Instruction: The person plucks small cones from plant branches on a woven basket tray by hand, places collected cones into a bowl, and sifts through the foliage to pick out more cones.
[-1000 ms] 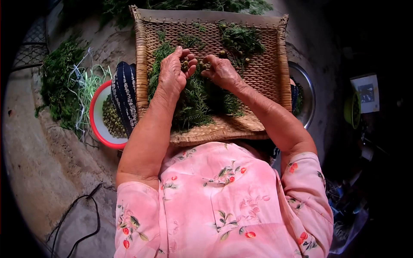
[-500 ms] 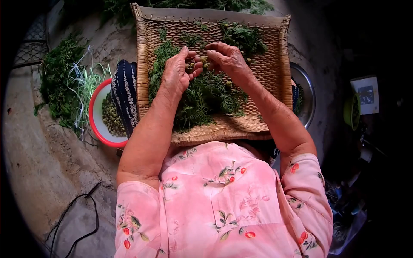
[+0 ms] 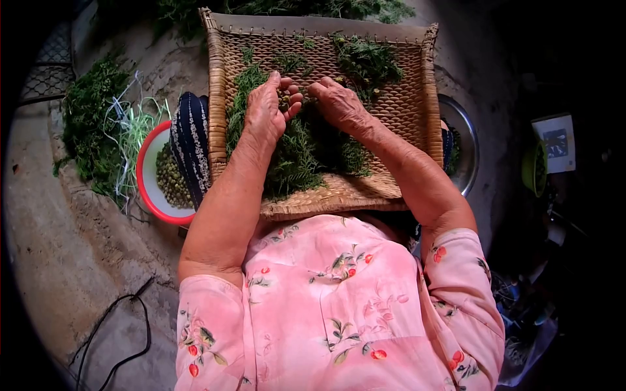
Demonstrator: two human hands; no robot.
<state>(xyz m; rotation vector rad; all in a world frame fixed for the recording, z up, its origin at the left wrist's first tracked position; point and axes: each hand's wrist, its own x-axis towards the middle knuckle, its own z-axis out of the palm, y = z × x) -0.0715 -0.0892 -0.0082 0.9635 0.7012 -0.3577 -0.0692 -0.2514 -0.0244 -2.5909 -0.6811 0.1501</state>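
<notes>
Over a woven wicker tray (image 3: 404, 124) on my lap, both hands are raised side by side. My left hand (image 3: 266, 107) is cupped, palm turned inward, with small round green seed cones (image 3: 284, 99) held in its curled fingers. My right hand (image 3: 336, 103) is just to the right, fingers bent and pinched together over the greenery; what is between the fingertips is hidden. Feathery evergreen sprigs (image 3: 297, 159) lie in a heap under my hands and along the tray's left side. Another clump of sprigs (image 3: 368, 58) rests at the tray's upper right.
Left of the tray, a red-rimmed white basin (image 3: 146, 186) holds many similar cones. A metal basin (image 3: 469, 130) stands at the right, partly under the tray. Greenery (image 3: 91, 130) and pale plastic strings (image 3: 134, 133) lie on the floor, with a black cable (image 3: 147, 326) lower left.
My right hand has turned palm-down and moved slightly left and lower, its fingers now curled in. The cones seen between the hands are no longer visible there. My left hand stays cupped.
</notes>
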